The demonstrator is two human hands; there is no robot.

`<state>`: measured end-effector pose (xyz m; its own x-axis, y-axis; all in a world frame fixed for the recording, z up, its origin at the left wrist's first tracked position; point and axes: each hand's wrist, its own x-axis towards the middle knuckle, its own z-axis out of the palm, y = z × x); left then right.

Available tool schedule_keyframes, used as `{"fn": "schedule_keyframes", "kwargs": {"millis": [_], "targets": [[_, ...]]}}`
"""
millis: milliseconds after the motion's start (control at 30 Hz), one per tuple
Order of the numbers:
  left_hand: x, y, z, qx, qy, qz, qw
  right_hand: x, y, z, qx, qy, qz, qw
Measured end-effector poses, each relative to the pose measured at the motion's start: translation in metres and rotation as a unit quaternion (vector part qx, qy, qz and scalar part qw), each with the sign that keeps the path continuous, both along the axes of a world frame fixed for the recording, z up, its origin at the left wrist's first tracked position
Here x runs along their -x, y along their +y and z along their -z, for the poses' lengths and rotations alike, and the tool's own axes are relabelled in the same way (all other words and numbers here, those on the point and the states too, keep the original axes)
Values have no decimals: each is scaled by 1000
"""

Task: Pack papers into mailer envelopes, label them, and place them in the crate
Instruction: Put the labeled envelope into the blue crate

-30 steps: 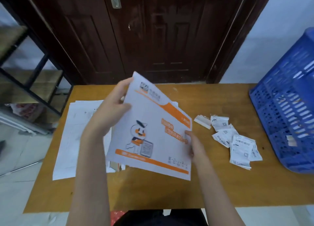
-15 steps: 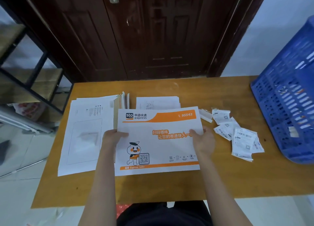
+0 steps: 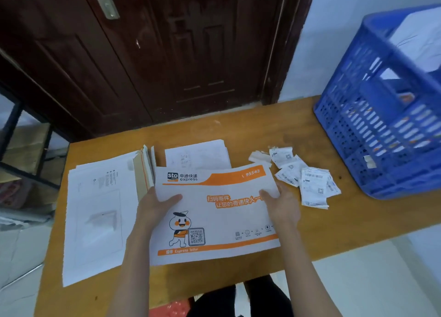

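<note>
Head view: both hands hold one white-and-orange mailer envelope [image 3: 214, 211] printed side up, at the middle of the wooden counter [image 3: 310, 226], near its front edge. Left hand [image 3: 155, 209] grips the envelope's left edge, thumb on top, fingers underneath. Right hand [image 3: 281, 207] grips the right edge, thumb on the printed face, fingers hidden under it. Envelope top edge bows up slightly; can't tell if the bottom edge touches the counter. Stack of white papers [image 3: 95, 216] lies flat just left of it, more envelopes [image 3: 145, 171] stacked at the papers' right edge. Another sheet pile [image 3: 198, 154] sits behind the held envelope, partly covered by it. Loose labels [image 3: 307, 180] scattered just right of the right hand. Blue crate [image 3: 381, 130] at the counter's far right, well apart from the envelope, white packed items showing inside. Dark door [image 3: 167, 54] behind the counter.
</note>
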<state>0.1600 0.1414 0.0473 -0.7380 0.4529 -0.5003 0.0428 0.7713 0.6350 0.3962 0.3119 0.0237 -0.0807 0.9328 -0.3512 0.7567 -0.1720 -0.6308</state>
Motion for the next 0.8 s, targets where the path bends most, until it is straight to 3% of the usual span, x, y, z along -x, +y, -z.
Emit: {"fn": "schedule_keyframes", "kwargs": {"millis": [333,800], "targets": [[-46,75,-97,-101,-11,30,994,-56,84,-87,-82,99,9,992],[-178,165,-222,-190,29,71,979,-193,183,-235,-220,107,-15,969]]}}
